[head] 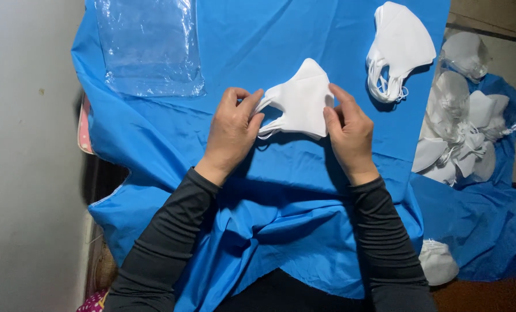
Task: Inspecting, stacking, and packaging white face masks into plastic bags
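A bright blue cloth [281, 185] covers the work surface and hangs in loose folds toward the person's lap, its edges rumpled on both sides. To the left of it runs a plain pale wall [27, 156].

Above the middle of the cloth, 2 hands hold 1 folded white face mask [301, 104] between them. The left hand [232, 130] pinches the mask's left edge, by the ear loops, with thumb and fingers closed on it. The right hand [349, 133] grips the mask's right edge the same way, fingers curled and thumb pressed against the fabric. Both forearms wear dark long sleeves.

At the top left of the cloth lies a stack of clear plastic bags [148, 46], flat and empty. At the top right rests a small stack of white masks [399, 49], loops trailing downward, well apart from the held one. Further right, a second blue sheet carries a loose heap of masks [463, 121], some in clear wrapping. 1 more white mask [437, 263] lies near the lower right.
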